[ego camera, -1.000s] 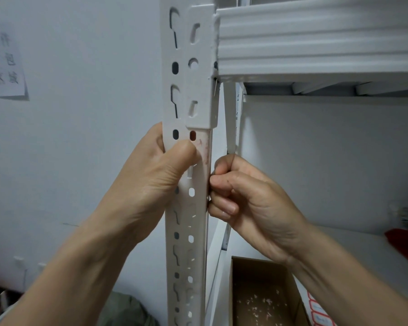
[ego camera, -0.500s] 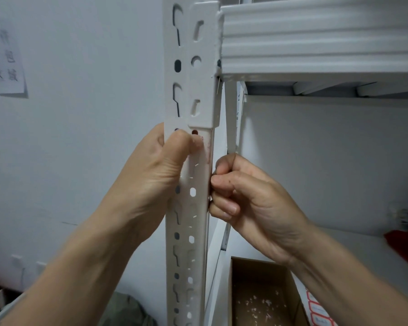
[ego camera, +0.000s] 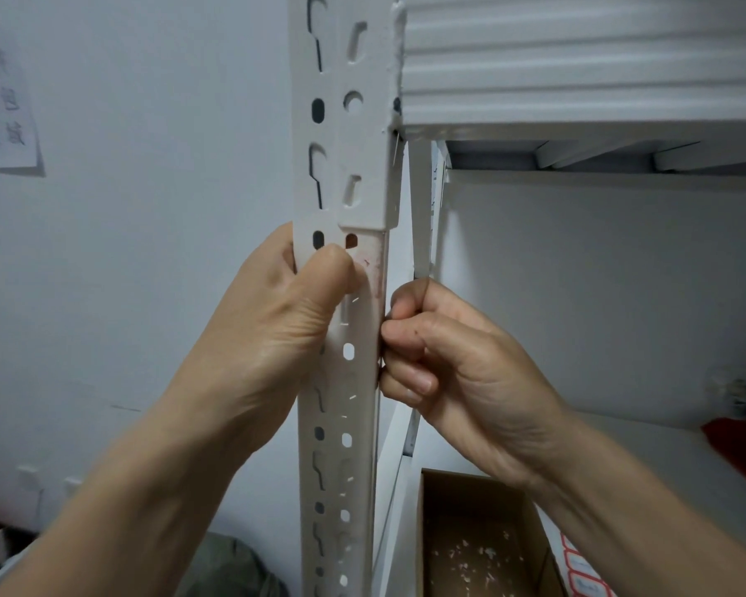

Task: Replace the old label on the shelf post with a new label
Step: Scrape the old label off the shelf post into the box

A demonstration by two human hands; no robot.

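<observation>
At shelf post [ego camera: 356, 407], left hand [ego camera: 272, 333] grip wraps it, right hand [ego camera: 461, 368] curled, hold unclear, wall notice [ego camera: 3, 109] blurred.

White slotted shelf post [ego camera: 354, 424] stands upright, with a ribbed shelf beam [ego camera: 578, 58] hooked on at its upper right. The lower shelf board [ego camera: 664, 450] right of the post carries an open cardboard box [ego camera: 470, 532]. A red-bordered label sheet [ego camera: 582, 583] lies beyond the box.

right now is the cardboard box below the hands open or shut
Open: the cardboard box has no lid or flaps over it, and pale scraps lie on its floor.
</observation>
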